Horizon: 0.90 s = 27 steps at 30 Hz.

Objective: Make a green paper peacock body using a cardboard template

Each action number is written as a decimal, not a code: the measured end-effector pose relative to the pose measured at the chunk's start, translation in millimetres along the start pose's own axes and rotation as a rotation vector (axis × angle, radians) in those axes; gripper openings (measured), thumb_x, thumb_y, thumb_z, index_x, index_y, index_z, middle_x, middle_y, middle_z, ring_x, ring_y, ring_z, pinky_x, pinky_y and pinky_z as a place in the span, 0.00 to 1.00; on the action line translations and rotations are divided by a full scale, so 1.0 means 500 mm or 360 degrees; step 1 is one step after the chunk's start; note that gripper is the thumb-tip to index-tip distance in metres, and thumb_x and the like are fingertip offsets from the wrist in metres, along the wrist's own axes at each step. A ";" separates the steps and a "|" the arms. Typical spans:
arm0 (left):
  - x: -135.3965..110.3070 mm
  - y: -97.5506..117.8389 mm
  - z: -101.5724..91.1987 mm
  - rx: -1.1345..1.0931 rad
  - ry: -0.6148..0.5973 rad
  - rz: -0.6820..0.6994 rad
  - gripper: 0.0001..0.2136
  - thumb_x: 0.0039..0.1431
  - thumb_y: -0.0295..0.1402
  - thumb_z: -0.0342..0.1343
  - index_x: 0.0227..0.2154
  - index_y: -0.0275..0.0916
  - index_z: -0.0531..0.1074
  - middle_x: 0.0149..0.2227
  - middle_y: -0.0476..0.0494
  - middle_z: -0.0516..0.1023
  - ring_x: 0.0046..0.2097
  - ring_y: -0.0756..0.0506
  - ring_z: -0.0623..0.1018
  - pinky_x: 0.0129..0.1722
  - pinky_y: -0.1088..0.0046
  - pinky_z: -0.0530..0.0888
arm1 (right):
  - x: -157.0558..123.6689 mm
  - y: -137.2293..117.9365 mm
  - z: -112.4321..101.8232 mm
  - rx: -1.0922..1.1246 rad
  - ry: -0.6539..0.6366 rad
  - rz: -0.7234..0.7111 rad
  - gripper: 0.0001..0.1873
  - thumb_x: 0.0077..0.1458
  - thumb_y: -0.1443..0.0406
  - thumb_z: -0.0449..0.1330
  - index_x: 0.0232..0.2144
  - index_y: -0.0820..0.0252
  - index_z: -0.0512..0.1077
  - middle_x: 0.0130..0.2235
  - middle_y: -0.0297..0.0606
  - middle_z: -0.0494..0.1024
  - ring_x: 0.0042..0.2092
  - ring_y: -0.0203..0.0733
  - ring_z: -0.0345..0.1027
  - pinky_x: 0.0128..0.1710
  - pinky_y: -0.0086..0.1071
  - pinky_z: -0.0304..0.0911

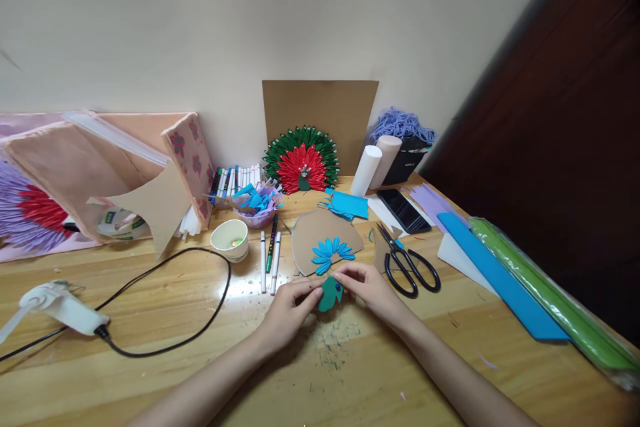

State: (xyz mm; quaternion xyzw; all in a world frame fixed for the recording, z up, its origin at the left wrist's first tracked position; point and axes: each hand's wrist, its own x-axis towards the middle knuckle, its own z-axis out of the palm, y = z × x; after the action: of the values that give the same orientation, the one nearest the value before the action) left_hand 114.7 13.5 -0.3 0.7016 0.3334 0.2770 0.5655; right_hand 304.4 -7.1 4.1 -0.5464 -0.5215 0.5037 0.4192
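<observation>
Between my two hands is a small green foam cutout (328, 295), shaped like a bird's head and body, with a dark blue eye spot. My left hand (293, 307) pinches its left edge between thumb and fingers. At its upper right, the fingertips of my right hand (364, 287) close on the edge near the eye. Just beyond the hands lies a rounded cardboard piece (313, 233) with a fan of blue petals (333, 252) on it. Black-handled scissors (406, 263) rest to the right of my right hand.
A glue gun (67, 307) with a looping black cord lies left. Markers (263, 263), a paper cup (230, 240) and a bowl of scraps (257, 203) stand behind. A red-green peacock (303, 160) leans on cardboard (320, 103). A phone (404, 210) and a green roll (540, 287) lie right.
</observation>
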 end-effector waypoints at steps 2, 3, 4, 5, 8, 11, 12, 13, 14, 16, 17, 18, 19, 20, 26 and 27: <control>0.002 -0.007 0.003 -0.0009 0.0012 -0.0038 0.19 0.58 0.38 0.53 0.52 0.40 0.70 0.34 0.43 0.76 0.35 0.47 0.71 0.38 0.71 0.67 | 0.000 -0.001 -0.005 -0.0028 -0.0016 -0.0023 0.17 0.49 0.53 0.61 0.28 0.62 0.76 0.30 0.38 0.78 0.33 0.40 0.69 0.35 0.32 0.63; 0.002 -0.011 0.005 -0.0023 0.0013 -0.0055 0.22 0.56 0.37 0.56 0.53 0.40 0.68 0.33 0.44 0.75 0.33 0.48 0.71 0.36 0.73 0.67 | 0.000 -0.001 -0.008 -0.0037 -0.0029 -0.0038 0.16 0.49 0.53 0.61 0.29 0.62 0.77 0.32 0.39 0.78 0.35 0.41 0.69 0.37 0.33 0.63; 0.003 -0.014 0.008 -0.0039 0.0009 -0.0064 0.25 0.53 0.36 0.59 0.55 0.40 0.66 0.32 0.45 0.74 0.32 0.49 0.70 0.34 0.74 0.67 | 0.000 -0.001 -0.009 -0.0042 -0.0049 -0.0049 0.16 0.49 0.54 0.61 0.29 0.61 0.78 0.33 0.39 0.79 0.36 0.42 0.70 0.38 0.34 0.63; 0.003 -0.017 0.010 -0.0048 0.0000 -0.0057 0.28 0.49 0.35 0.62 0.55 0.40 0.65 0.32 0.46 0.73 0.31 0.50 0.70 0.34 0.74 0.67 | 0.000 -0.001 -0.010 -0.0042 -0.0073 -0.0049 0.15 0.49 0.55 0.61 0.29 0.61 0.78 0.33 0.39 0.79 0.36 0.42 0.70 0.39 0.34 0.63; 0.003 -0.018 0.013 0.0005 -0.0021 0.0019 0.32 0.43 0.33 0.66 0.54 0.41 0.66 0.34 0.47 0.72 0.32 0.50 0.70 0.35 0.74 0.68 | -0.001 0.001 -0.008 -0.0019 -0.0132 -0.0017 0.15 0.49 0.55 0.62 0.29 0.62 0.78 0.31 0.38 0.79 0.34 0.41 0.70 0.37 0.34 0.63; 0.001 -0.014 0.011 0.0083 -0.0017 0.0090 0.33 0.42 0.34 0.67 0.54 0.42 0.66 0.34 0.48 0.72 0.33 0.50 0.69 0.35 0.72 0.69 | -0.001 0.005 -0.001 0.0061 -0.0104 0.0007 0.15 0.47 0.56 0.64 0.29 0.62 0.77 0.29 0.37 0.78 0.31 0.39 0.69 0.34 0.32 0.62; 0.000 -0.013 0.011 0.0099 -0.0016 0.0105 0.33 0.42 0.34 0.67 0.54 0.43 0.66 0.33 0.48 0.72 0.33 0.50 0.69 0.34 0.72 0.68 | -0.001 0.007 0.001 0.0099 -0.0078 0.0022 0.15 0.46 0.56 0.64 0.29 0.63 0.76 0.28 0.36 0.78 0.30 0.37 0.68 0.31 0.30 0.61; 0.000 -0.013 0.010 0.0110 -0.0018 0.0116 0.32 0.42 0.35 0.66 0.54 0.42 0.66 0.33 0.48 0.72 0.32 0.50 0.69 0.34 0.72 0.68 | -0.001 0.010 0.003 0.0137 -0.0053 0.0047 0.15 0.45 0.56 0.65 0.28 0.63 0.74 0.27 0.34 0.77 0.27 0.35 0.66 0.28 0.29 0.60; -0.001 -0.013 0.010 0.0112 -0.0021 0.0118 0.31 0.44 0.35 0.66 0.54 0.42 0.66 0.33 0.48 0.72 0.32 0.50 0.69 0.34 0.72 0.68 | -0.001 0.012 0.004 0.0175 -0.0031 0.0077 0.15 0.44 0.55 0.65 0.28 0.63 0.73 0.25 0.33 0.75 0.25 0.33 0.65 0.26 0.28 0.58; 0.000 -0.015 0.011 0.0087 -0.0008 0.0094 0.27 0.46 0.35 0.64 0.51 0.40 0.68 0.31 0.48 0.72 0.32 0.50 0.69 0.33 0.73 0.67 | 0.001 0.016 0.004 0.0244 -0.0005 0.0126 0.17 0.43 0.55 0.66 0.26 0.62 0.70 0.23 0.30 0.73 0.22 0.30 0.61 0.23 0.26 0.55; 0.000 -0.017 0.012 0.0057 0.0013 0.0061 0.24 0.48 0.35 0.63 0.50 0.39 0.70 0.30 0.48 0.71 0.31 0.50 0.69 0.33 0.73 0.67 | 0.002 0.016 0.002 0.0273 0.0001 0.0138 0.17 0.43 0.54 0.66 0.25 0.62 0.70 0.22 0.29 0.72 0.21 0.29 0.61 0.23 0.26 0.55; 0.001 -0.019 0.012 0.0012 0.0039 0.0017 0.21 0.50 0.35 0.61 0.48 0.37 0.71 0.30 0.48 0.72 0.31 0.50 0.69 0.32 0.73 0.66 | 0.003 0.016 0.000 0.0304 0.0008 0.0143 0.18 0.43 0.53 0.66 0.25 0.63 0.69 0.21 0.29 0.72 0.21 0.29 0.61 0.23 0.26 0.56; 0.003 -0.020 0.012 -0.0045 0.0064 -0.0031 0.18 0.52 0.35 0.60 0.46 0.36 0.72 0.30 0.47 0.72 0.31 0.50 0.70 0.32 0.73 0.66 | 0.005 0.014 -0.002 0.0338 0.0018 0.0145 0.19 0.43 0.52 0.65 0.25 0.63 0.70 0.21 0.29 0.72 0.22 0.30 0.62 0.24 0.26 0.57; 0.004 -0.022 0.012 -0.0105 0.0091 -0.0074 0.16 0.54 0.36 0.58 0.44 0.34 0.72 0.30 0.46 0.72 0.31 0.50 0.70 0.33 0.73 0.66 | 0.006 0.012 -0.005 0.0372 0.0031 0.0149 0.20 0.44 0.51 0.64 0.25 0.63 0.70 0.21 0.30 0.72 0.23 0.30 0.63 0.25 0.26 0.58; 0.011 -0.025 0.008 -0.0342 0.0186 -0.0174 0.19 0.54 0.36 0.57 0.47 0.33 0.67 0.27 0.49 0.70 0.29 0.50 0.72 0.32 0.74 0.68 | 0.006 0.002 -0.010 0.0381 -0.0011 0.0240 0.21 0.41 0.53 0.66 0.31 0.64 0.72 0.26 0.34 0.75 0.26 0.31 0.66 0.28 0.27 0.61; 0.010 -0.025 0.008 -0.0358 0.0182 -0.0185 0.21 0.53 0.36 0.58 0.49 0.33 0.66 0.27 0.50 0.70 0.29 0.50 0.73 0.31 0.74 0.68 | 0.005 0.003 -0.008 0.0371 -0.0014 0.0247 0.21 0.40 0.54 0.67 0.31 0.64 0.71 0.25 0.33 0.75 0.25 0.31 0.66 0.28 0.28 0.61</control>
State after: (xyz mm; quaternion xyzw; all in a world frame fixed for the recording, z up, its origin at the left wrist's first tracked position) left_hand 119.2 16.7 -13.2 0.5964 0.3720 0.3191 0.6357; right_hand 308.2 -4.6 3.0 -0.5304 -0.4175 0.5942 0.4373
